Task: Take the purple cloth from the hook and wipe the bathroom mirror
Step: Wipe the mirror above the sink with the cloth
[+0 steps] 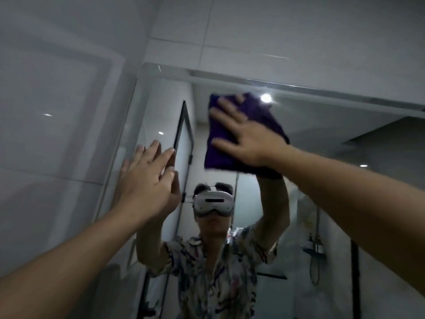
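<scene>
Wiping the mirror (345,139) near its top

My right hand (250,139), fingers spread flat, presses the cloth (266,116) to the glass for even contact; my left hand (147,180) rests open by the left edge, probably to steady me.

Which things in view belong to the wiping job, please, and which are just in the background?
In the job: large frameless wall mirror; folded purple cloth; right hand, pressing the cloth on the mirror with straight fingers; left hand, flat against the mirror.
Just about: glossy grey wall tiles; black shower fitting, black-framed glass door and round ceiling light, all seen as reflections.
</scene>
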A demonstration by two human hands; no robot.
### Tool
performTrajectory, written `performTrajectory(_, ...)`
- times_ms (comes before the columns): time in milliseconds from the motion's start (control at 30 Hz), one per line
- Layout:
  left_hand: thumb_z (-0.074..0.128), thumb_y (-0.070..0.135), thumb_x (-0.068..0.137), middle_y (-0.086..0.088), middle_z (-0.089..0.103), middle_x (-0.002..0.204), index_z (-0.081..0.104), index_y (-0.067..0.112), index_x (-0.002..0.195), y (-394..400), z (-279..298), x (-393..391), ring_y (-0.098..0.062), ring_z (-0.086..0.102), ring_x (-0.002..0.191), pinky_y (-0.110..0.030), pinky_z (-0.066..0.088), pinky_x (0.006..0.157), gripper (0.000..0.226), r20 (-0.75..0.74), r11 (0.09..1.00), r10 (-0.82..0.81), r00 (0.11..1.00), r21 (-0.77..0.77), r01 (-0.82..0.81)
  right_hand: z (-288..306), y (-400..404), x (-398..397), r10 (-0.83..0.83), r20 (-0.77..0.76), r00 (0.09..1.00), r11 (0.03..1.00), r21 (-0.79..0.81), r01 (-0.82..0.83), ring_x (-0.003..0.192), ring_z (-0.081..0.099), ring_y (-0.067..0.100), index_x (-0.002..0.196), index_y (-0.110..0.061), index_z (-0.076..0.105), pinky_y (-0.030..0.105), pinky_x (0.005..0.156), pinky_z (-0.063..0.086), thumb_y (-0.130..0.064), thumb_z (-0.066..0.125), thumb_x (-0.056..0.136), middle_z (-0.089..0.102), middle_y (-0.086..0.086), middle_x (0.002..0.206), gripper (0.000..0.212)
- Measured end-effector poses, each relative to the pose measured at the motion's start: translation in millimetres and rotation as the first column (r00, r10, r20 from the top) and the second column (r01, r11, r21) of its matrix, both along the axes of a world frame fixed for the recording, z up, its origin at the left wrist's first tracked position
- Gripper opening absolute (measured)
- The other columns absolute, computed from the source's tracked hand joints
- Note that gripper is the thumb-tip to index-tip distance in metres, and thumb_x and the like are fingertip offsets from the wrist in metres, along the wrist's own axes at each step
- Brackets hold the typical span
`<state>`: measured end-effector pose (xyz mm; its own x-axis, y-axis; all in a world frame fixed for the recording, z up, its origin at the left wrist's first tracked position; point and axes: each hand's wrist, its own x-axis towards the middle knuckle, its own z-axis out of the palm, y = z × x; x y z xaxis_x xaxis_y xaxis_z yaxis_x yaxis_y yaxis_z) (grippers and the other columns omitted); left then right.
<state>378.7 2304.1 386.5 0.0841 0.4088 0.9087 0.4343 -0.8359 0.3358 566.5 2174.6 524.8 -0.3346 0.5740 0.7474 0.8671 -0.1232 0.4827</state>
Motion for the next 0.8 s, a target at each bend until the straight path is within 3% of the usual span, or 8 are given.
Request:
performTrajectory(100,0.042,0.04,0.1,0.01,0.014,0.166,0.032,0.037,0.151,1.5,-2.3,0.3,-0.016,0.003,0.154,-0.048,0.006,0.125,0.052,0.003,1.0,0.005,1.0,0.025,-0.005,32.1,-5.9,17.3,-0.021,-0.335,0.942,0.942,0.31,0.132,0.157,0.0,0.028,0.16,-0.039,0.01,0.052,0.127,0.009,-0.071,0.032,0.095,-0.004,-0.01,0.171,0.075)
performTrajectory(200,0.042,0.04,0.1,0.009,0.014,0.166,0.032,0.036,0.151,1.8,-4.7,3.1,-0.016,0.002,0.154,-0.047,0.002,0.125,0.052,0.022,0.999,0.013,1.0,0.044,-0.014,-15.3,2.6,11.5,-0.178,-0.274,0.945,0.868,0.409,0.283,0.157,-0.007,0.034,0.161,-0.034,0.009,0.054,0.126,0.002,-0.074,0.019,0.094,0.0,0.002,0.172,0.079)
performTrajectory(400,0.033,0.048,0.093,0.007,0.016,0.166,0.032,0.033,0.152,-10.9,-23.7,25.2,-0.017,0.004,0.154,-0.041,0.002,0.125,0.061,-0.018,0.992,-0.027,0.999,0.122,0.029,-246.7,13.2,29.5,0.064,0.296,0.953,0.981,-0.196,-0.005,0.156,-0.009,0.036,0.161,-0.035,0.005,0.048,0.124,-0.003,-0.069,0.027,0.099,0.002,0.001,0.171,0.074)
performTrajectory(433,0.034,0.047,0.093,0.007,0.015,0.167,0.03,0.034,0.153,-13.3,-29.4,30.4,-0.017,0.003,0.154,-0.04,0.0,0.125,0.062,-0.062,0.989,-0.011,0.998,0.15,0.021,-267.0,11.2,30.0,0.247,0.248,0.937,0.917,-0.372,-0.144,0.156,-0.01,0.038,0.16,-0.036,0.008,0.042,0.125,0.004,-0.068,0.028,0.099,0.006,0.003,0.171,0.072)
performTrajectory(500,0.038,0.044,0.095,0.004,0.014,0.167,0.028,0.033,0.154,-19.3,-41.1,39.6,-0.02,0.004,0.154,-0.039,-0.001,0.125,0.061,-0.139,0.979,0.019,0.99,0.201,0.009,-297.2,-1.6,40.6,0.453,-0.26,0.853,0.692,-0.5,-0.52,0.154,-0.018,0.035,0.157,-0.038,0.011,0.03,0.126,0.01,-0.069,0.032,0.097,0.001,0.019,0.168,0.072)
performTrajectory(600,0.042,0.039,0.096,-0.002,0.02,0.166,0.032,0.029,0.153,-24.3,-56.6,44.4,-0.026,0.01,0.154,-0.043,0.003,0.124,0.058,-0.212,0.965,0.06,0.975,0.262,-0.002,-287.8,-2.8,53.7,0.475,0.387,0.79,0.747,-0.652,-0.13,0.156,-0.016,0.028,0.16,-0.021,0.02,0.042,0.126,-0.009,-0.057,0.037,0.102,0.005,0.019,0.169,0.071)
performTrajectory(667,0.044,0.037,0.097,-0.003,0.024,0.165,0.035,0.027,0.152,-22.3,-64.3,43.3,-0.027,0.014,0.153,-0.044,0.007,0.124,0.056,-0.236,0.959,0.059,0.97,0.284,0.011,-253.5,-13.4,58.0,0.246,0.471,0.847,0.892,-0.452,-0.008,0.157,-0.009,0.033,0.16,-0.021,0.024,0.051,0.127,-0.005,-0.055,0.047,0.099,0.008,0.006,0.171,0.074)
performTrajectory(800,0.045,0.029,0.098,-0.008,0.032,0.161,0.041,0.02,0.15,-15.5,-81.1,43.1,-0.031,0.022,0.151,-0.045,0.014,0.124,0.052,-0.205,0.945,0.045,0.978,0.326,0.025,-172.7,-20.5,43.4,-0.006,0.173,0.985,0.997,-0.07,0.019,0.156,-0.012,0.035,0.161,-0.028,0.013,0.053,0.126,-0.007,-0.065,0.04,0.097,-0.001,0.002,0.172,0.08)
